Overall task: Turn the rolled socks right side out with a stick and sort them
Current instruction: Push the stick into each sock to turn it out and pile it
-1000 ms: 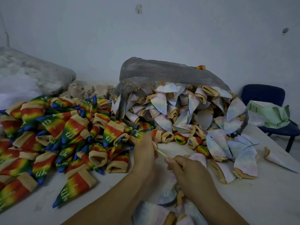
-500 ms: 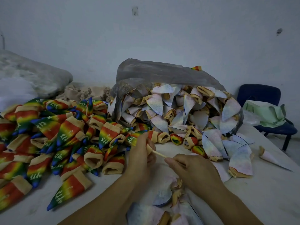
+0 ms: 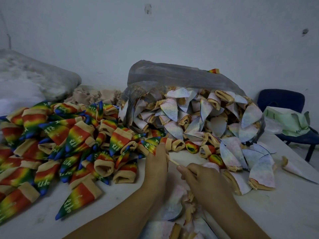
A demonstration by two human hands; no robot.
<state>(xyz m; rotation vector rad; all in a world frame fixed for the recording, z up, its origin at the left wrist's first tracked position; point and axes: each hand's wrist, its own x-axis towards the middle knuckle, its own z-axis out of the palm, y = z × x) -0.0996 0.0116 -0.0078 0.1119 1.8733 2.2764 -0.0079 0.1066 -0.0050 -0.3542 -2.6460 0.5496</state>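
Two-handed, I brace a rolled sock (image 3: 167, 156) in my curled left hand (image 3: 156, 163) near the table's (image 3: 276, 213) front edge; right hand (image 3: 207, 181) pinches the stick (image 3: 174, 162), ready to push.

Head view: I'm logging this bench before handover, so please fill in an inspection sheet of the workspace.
Surface: white table, marked, partly bare.
Job's things: rainbow socks heaped left; pale socks spilling from a grey plastic bag; thin stick.
Clutter: loose pale socks at the near edge; beige heap behind the rainbow socks.
Grippers: left hand grips a sock, mostly hidden; right hand pinches the stick.
Cables: nothing seen.
Surroundings: pale wall; blue chair holding green material; grey sack far left.
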